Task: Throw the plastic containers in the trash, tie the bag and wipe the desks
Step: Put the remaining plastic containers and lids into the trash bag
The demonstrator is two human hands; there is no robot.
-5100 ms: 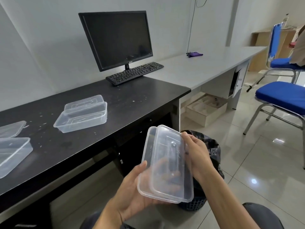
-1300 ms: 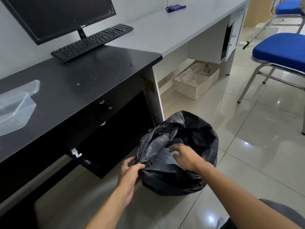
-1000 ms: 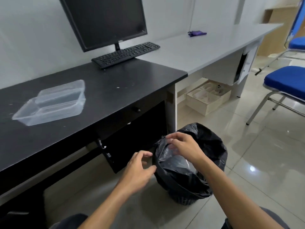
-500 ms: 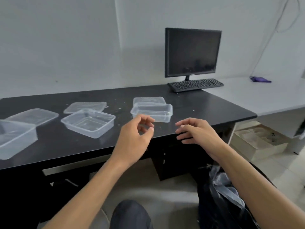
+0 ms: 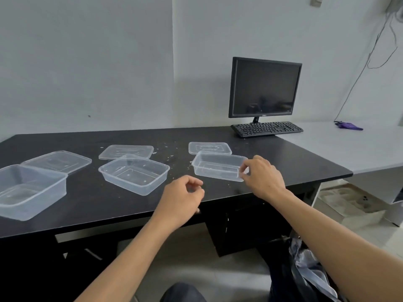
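Three clear plastic containers sit open on a black desk (image 5: pixel 294 162), each a shallow see-through rectangular tub with a flat clear lid lying just behind it. We see the right container (image 5: pixel 218 167) nearest the middle of the desk, its lid (image 5: pixel 209 148) on the far side of it. Our right hand (image 5: pixel 262 176) pinches the right end of this tub between thumb and fingers. Our left hand (image 5: pixel 181 199) hangs over the near edge of the desk, fingers loosely curled, holding nothing. The middle container (image 5: pixel 134 174) lies to the left with its lid (image 5: pixel 126 151) beyond it. The left container (image 5: pixel 28 190) sits at the near left, its lid (image 5: pixel 57 160) touching its far edge. Pale crumbs (image 5: pixel 174 158) speckle the dark surface between the tubs. At the far right of the desk stand a dark monitor (image 5: pixel 263 88) and a black keyboard (image 5: pixel 267 128). A grey desk (image 5: pixel 349 149) adjoins on the right, with a purple cloth (image 5: pixel 349 125) at its far side. A black trash bag (image 5: pixel 283 269) stands on the floor at the near right.
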